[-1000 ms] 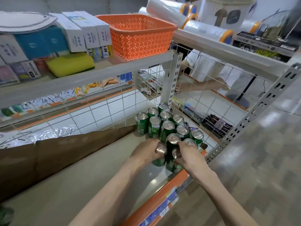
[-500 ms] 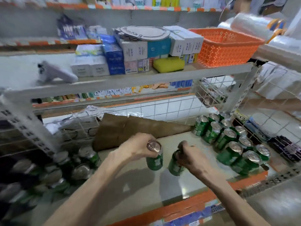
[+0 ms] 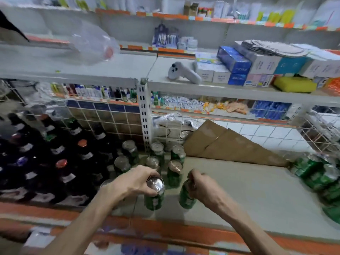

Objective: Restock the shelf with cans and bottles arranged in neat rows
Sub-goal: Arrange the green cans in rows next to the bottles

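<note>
Grey metal shelving [image 3: 119,70] in tiers, orange strips [image 3: 184,231] along front edges. Perforated white post [image 3: 144,115] at middle. At back edge, wire grid [image 3: 316,134]; beyond, white tiles [image 3: 257,133]. Soft, even light.

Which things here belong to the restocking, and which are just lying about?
Job: left hand, gripping a green can; right hand, gripping a second can; standing cans ahead; dark bottles; can cluster at right.
Lying about: cardboard sheet; grey controller; yellow sponge; blue boxes.
</note>
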`<state>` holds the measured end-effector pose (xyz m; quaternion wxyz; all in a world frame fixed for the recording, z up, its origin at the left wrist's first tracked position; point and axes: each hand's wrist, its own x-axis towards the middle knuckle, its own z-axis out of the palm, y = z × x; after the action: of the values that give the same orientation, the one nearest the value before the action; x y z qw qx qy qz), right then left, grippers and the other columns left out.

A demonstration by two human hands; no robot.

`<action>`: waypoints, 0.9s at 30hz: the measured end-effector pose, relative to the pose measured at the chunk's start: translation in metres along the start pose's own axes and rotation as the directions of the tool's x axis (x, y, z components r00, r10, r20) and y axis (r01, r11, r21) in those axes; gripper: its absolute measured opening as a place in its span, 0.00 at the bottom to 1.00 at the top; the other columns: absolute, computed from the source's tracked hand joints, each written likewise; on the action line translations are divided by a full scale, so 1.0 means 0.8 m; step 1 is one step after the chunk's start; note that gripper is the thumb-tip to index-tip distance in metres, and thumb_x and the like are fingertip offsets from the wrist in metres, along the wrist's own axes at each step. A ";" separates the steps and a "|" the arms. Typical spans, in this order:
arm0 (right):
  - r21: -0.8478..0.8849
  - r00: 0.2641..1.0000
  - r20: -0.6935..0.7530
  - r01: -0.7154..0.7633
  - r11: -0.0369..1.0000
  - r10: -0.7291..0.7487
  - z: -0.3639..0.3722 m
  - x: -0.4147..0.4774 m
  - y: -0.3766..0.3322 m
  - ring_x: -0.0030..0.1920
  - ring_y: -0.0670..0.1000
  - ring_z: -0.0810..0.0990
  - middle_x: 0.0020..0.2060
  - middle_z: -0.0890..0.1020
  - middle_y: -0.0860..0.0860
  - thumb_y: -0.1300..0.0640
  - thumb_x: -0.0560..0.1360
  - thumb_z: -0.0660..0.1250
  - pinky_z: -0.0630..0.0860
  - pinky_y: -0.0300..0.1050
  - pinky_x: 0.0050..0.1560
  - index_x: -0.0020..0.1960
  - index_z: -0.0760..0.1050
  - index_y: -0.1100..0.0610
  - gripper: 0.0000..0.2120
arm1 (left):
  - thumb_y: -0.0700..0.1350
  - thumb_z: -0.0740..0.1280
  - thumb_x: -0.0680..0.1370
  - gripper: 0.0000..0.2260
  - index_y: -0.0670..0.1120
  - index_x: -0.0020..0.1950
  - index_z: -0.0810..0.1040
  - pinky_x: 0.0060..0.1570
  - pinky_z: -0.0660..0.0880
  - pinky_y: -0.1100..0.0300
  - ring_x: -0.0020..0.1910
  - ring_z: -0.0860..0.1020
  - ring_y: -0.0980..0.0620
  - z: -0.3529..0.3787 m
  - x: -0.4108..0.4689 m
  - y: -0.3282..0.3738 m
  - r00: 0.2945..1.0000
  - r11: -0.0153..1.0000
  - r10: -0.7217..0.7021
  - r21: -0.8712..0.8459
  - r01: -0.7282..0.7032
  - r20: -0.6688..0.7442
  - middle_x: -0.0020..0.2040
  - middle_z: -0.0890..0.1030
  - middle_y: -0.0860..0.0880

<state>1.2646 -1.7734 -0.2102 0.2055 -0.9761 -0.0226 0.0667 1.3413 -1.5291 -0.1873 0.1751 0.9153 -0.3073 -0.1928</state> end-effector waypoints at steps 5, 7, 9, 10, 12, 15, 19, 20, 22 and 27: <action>-0.003 0.997 -0.010 0.083 0.997 -0.083 0.027 0.014 -0.033 0.42 0.60 0.80 0.44 0.80 0.58 0.57 0.76 0.63 0.78 0.57 0.42 0.58 0.65 0.55 0.13 | 0.50 0.76 0.70 0.27 0.49 0.68 0.78 0.61 0.74 0.60 0.60 0.78 0.58 0.002 -0.016 -0.043 0.998 0.997 -0.055 -0.048 0.054 -0.018 0.63 0.81 0.53; -0.014 0.993 -0.026 0.114 0.993 -0.114 0.033 0.018 -0.039 0.38 0.58 0.77 0.42 0.79 0.56 0.60 0.76 0.64 0.75 0.55 0.39 0.63 0.65 0.56 0.18 | 0.50 0.76 0.70 0.27 0.49 0.68 0.77 0.61 0.75 0.59 0.60 0.78 0.58 0.006 -0.013 -0.052 0.998 0.995 -0.068 -0.070 0.067 -0.011 0.62 0.81 0.54; 0.000 0.993 -0.040 0.114 0.993 -0.114 0.038 0.023 -0.043 0.36 0.57 0.75 0.38 0.76 0.53 0.60 0.76 0.62 0.72 0.53 0.36 0.59 0.64 0.55 0.13 | 0.49 0.77 0.69 0.27 0.50 0.67 0.77 0.62 0.75 0.60 0.60 0.79 0.58 0.008 -0.006 -0.055 0.997 0.993 -0.071 -0.093 0.071 0.001 0.61 0.81 0.55; 0.005 0.994 -0.038 0.106 0.994 -0.105 0.039 0.025 -0.044 0.36 0.58 0.76 0.38 0.75 0.52 0.60 0.76 0.62 0.72 0.54 0.36 0.55 0.64 0.55 0.11 | 0.48 0.77 0.69 0.27 0.50 0.67 0.77 0.62 0.75 0.60 0.60 0.79 0.58 0.010 -0.001 -0.056 0.998 0.993 -0.065 -0.099 0.065 0.007 0.61 0.81 0.55; 0.008 0.995 -0.031 0.095 0.995 -0.094 0.042 0.027 -0.046 0.37 0.59 0.76 0.38 0.76 0.53 0.61 0.75 0.63 0.73 0.56 0.37 0.53 0.64 0.55 0.10 | 0.47 0.78 0.69 0.27 0.49 0.68 0.77 0.62 0.75 0.60 0.60 0.79 0.58 0.015 0.005 -0.059 0.998 0.993 -0.057 -0.105 0.059 0.020 0.62 0.81 0.54; 0.025 0.996 -0.028 0.089 0.996 -0.088 0.044 0.029 -0.043 0.39 0.61 0.77 0.41 0.79 0.58 0.62 0.74 0.64 0.74 0.59 0.40 0.56 0.65 0.58 0.13 | 0.47 0.78 0.69 0.28 0.49 0.68 0.77 0.62 0.75 0.62 0.60 0.78 0.59 0.020 0.011 -0.063 0.998 0.993 -0.045 -0.112 0.049 0.033 0.63 0.81 0.53; 0.058 0.998 -0.015 0.066 0.996 -0.065 0.047 0.034 -0.041 0.39 0.62 0.77 0.41 0.79 0.59 0.61 0.74 0.62 0.75 0.61 0.41 0.55 0.65 0.57 0.11 | 0.47 0.78 0.69 0.29 0.50 0.69 0.76 0.63 0.74 0.62 0.61 0.78 0.59 0.018 0.012 -0.072 0.999 0.993 -0.028 -0.113 0.033 0.040 0.63 0.80 0.54; 0.075 0.998 -0.006 0.058 0.996 -0.058 0.047 0.034 -0.041 0.39 0.62 0.77 0.40 0.78 0.58 0.61 0.74 0.61 0.76 0.62 0.40 0.54 0.64 0.56 0.10 | 0.47 0.78 0.69 0.29 0.50 0.69 0.76 0.63 0.74 0.62 0.61 0.78 0.59 0.018 0.012 -0.075 0.999 0.994 -0.021 -0.110 0.026 0.047 0.63 0.80 0.55; 0.108 0.999 0.002 0.044 0.993 -0.045 0.049 0.034 -0.043 0.37 0.61 0.77 0.38 0.77 0.57 0.59 0.75 0.59 0.77 0.61 0.38 0.51 0.63 0.54 0.06 | 0.47 0.78 0.69 0.29 0.50 0.69 0.76 0.63 0.75 0.62 0.61 0.78 0.60 0.018 0.011 -0.079 0.999 0.992 -0.014 -0.122 0.021 0.051 0.63 0.81 0.55; 0.057 0.999 -0.005 0.051 0.997 -0.051 0.051 0.035 -0.051 0.38 0.61 0.77 0.40 0.78 0.58 0.62 0.76 0.60 0.77 0.60 0.39 0.53 0.65 0.56 0.07 | 0.46 0.78 0.69 0.29 0.51 0.69 0.76 0.61 0.74 0.67 0.59 0.78 0.62 0.020 0.006 -0.082 0.999 0.988 -0.013 -0.153 0.018 0.037 0.62 0.81 0.56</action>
<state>1.2861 -1.7174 -0.2343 0.2348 -0.9691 -0.0450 0.0601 1.3696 -1.4863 -0.2311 0.2376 0.8979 -0.2876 -0.2337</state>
